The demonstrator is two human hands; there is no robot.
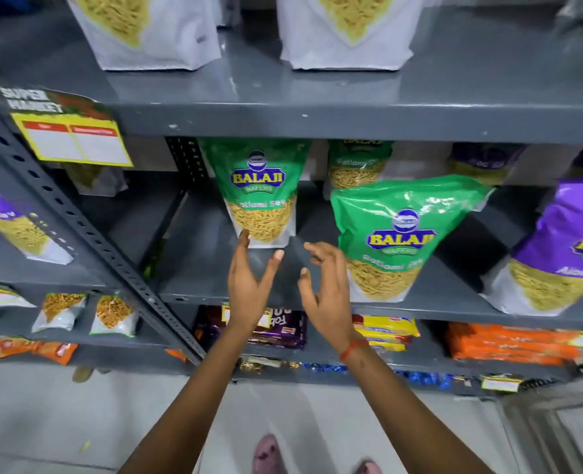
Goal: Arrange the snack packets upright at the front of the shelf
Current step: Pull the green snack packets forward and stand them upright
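Note:
A green Balaji sev packet [261,193] stands upright partway back on the grey middle shelf [214,297]. My left hand [250,285] reaches in under it, fingers spread, one fingertip touching its lower left corner. My right hand [324,289] hovers just to its right, fingers apart and holding nothing. A second green packet [396,234] stands upright at the shelf's front edge, right of my right hand. A third green packet [356,164] stands far back. A purple packet [567,244] leans at the front right.
The upper shelf carries two white sev pouches [146,29]. A slanted perforated upright post [88,227] with a yellow price card [74,142] borders the left. Purple packets sit on the left bay, and biscuit packs [509,343] fill the lower shelf. My feet show on the tiled floor.

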